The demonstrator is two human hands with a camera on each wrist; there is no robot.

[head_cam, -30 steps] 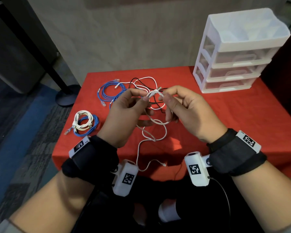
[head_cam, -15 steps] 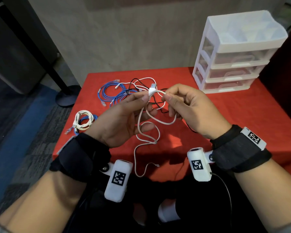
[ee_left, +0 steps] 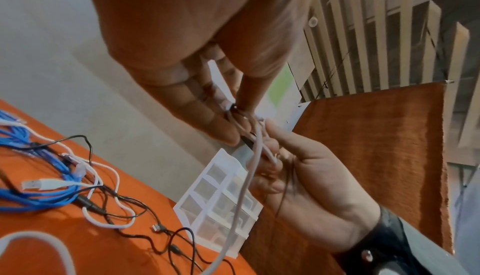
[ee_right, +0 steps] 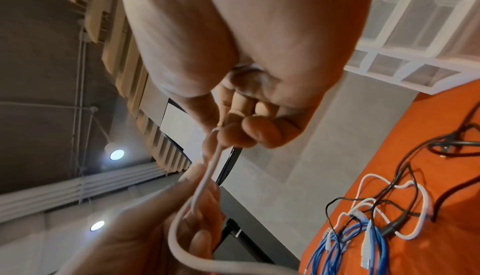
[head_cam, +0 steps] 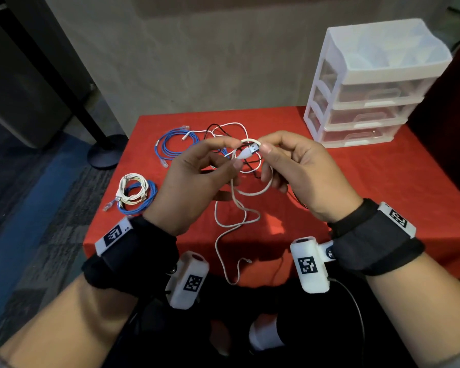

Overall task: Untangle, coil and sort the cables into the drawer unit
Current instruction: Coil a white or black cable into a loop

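Note:
Both hands are raised over the middle of the red table (head_cam: 383, 187). My left hand (head_cam: 197, 176) pinches a white USB cable (head_cam: 237, 208) just behind its plug (head_cam: 251, 151). My right hand (head_cam: 300, 171) pinches a small loop of the same cable (ee_left: 255, 148) beside the plug. The rest of the white cable (ee_right: 205, 183) hangs in loose loops down past the table's front edge. The white three-drawer unit (head_cam: 369, 102) stands at the back right with its drawers shut.
A tangle of blue, white and black cables (head_cam: 197, 139) lies behind my hands. A coiled cream and blue bundle (head_cam: 134, 192) sits near the left edge. A black stand base (head_cam: 104, 152) is on the floor left of the table.
The hands rose a little and the white plug now points right toward the right thumb. The loop between the hands has tightened, and the hanging cable swung slightly.

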